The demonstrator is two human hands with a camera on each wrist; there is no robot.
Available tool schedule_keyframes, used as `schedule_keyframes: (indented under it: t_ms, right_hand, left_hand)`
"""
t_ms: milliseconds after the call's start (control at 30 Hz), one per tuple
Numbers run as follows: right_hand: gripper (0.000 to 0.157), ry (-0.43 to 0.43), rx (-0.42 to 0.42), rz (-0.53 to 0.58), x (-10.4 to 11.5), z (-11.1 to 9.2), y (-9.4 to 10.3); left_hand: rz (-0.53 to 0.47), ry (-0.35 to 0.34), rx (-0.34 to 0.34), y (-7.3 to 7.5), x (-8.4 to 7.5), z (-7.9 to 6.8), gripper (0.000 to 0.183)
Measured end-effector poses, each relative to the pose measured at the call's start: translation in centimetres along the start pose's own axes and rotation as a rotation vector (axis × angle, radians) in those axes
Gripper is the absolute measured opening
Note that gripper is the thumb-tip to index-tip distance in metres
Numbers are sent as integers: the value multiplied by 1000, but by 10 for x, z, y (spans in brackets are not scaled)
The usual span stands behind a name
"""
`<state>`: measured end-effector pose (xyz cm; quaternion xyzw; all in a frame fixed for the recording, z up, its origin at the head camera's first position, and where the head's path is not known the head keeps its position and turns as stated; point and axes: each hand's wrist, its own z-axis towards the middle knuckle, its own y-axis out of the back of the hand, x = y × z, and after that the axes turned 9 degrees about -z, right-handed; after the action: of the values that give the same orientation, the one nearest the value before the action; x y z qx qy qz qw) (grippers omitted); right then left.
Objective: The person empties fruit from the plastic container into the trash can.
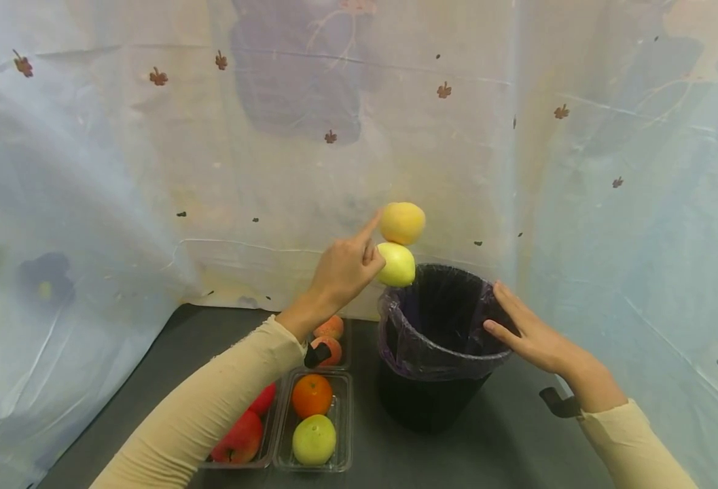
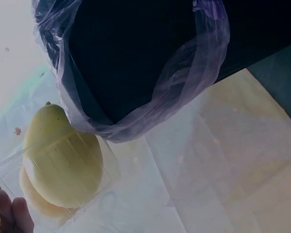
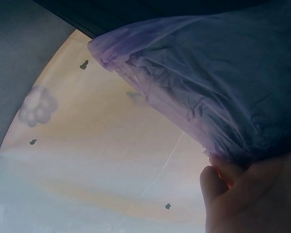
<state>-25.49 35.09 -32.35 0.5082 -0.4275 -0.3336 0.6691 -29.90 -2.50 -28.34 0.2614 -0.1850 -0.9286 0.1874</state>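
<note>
My left hand (image 1: 346, 268) grips a clear plastic box (image 2: 9, 162), tipped on its side by the left rim of a black trash bin (image 1: 426, 401). Two yellow fruits are in the box: a lemon (image 1: 397, 265) and, above it in the head view, a rounder yellow fruit (image 1: 403, 223). The left index finger points out beside the upper fruit. On the bin's right side, my right hand (image 1: 542, 343) holds the rim, thumb inside and fingers along the outer edge. A purple see-through liner (image 1: 420, 353) is folded over the rim.
Left of the bin, a clear box holds an orange (image 1: 312, 396) and a yellow-green fruit (image 1: 314, 440). Red apples (image 1: 240, 438) lie in another box, partly behind my left sleeve. Two peaches (image 1: 327, 350) sit farther back. A patterned sheet (image 1: 359, 176) hangs behind the dark table (image 1: 371, 441).
</note>
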Motion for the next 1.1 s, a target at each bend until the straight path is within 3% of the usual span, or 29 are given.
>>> schedule_keyframes:
  t_ms: [433, 833, 1100]
  right_hand:
    - [83, 11, -11, 0, 1, 1, 0]
    - [83, 4, -13, -1, 1, 0, 1]
    - [83, 4, -15, -7, -1, 0, -1]
  left_hand:
    - [114, -89, 31, -4, -6, -2, 70]
    - [187, -195, 5, -6, -7, -4, 73]
    - [218, -227, 0, -7, -6, -5, 73]
